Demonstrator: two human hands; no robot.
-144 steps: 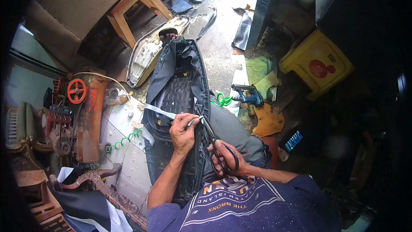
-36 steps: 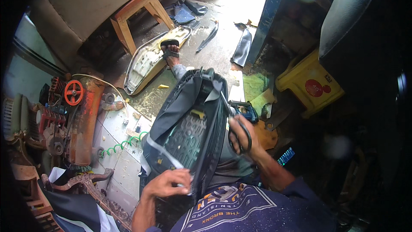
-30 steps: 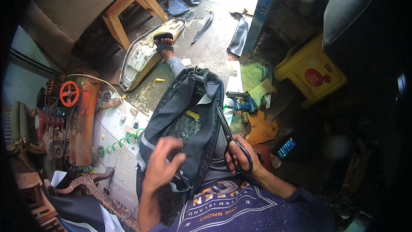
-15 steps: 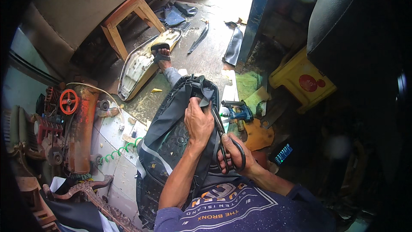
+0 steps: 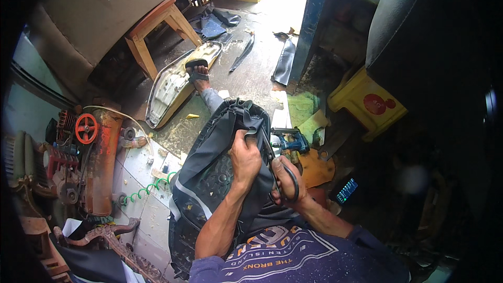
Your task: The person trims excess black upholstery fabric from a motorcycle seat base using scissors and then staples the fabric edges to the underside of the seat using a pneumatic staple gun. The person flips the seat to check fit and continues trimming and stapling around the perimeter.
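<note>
An upturned motorcycle seat with a black plastic base (image 5: 222,178) rests across my lap. Black vinyl cover (image 5: 201,144) is folded loosely over its rim. My left hand (image 5: 245,161) pinches the vinyl's edge near the far end of the seat. In my right hand (image 5: 286,182) is a pair of dark metal scissors (image 5: 295,174), gripped by the handles. Their blades point away from me, along the vinyl just right of my left fingers. Where the blade tips meet the vinyl is hard to make out.
A blue staple gun (image 5: 296,141) lies right of the seat. Beyond my foot is another upturned seat (image 5: 170,86), beside a wooden stool (image 5: 152,26). A yellow plastic stool (image 5: 367,105) stands at right, an orange compressor tank (image 5: 105,162) at left. Vinyl scraps (image 5: 284,63) litter the floor.
The scissors' handles have come closer together in my right hand. My left hand keeps its pinch on the vinyl, and the view has shifted slightly.
</note>
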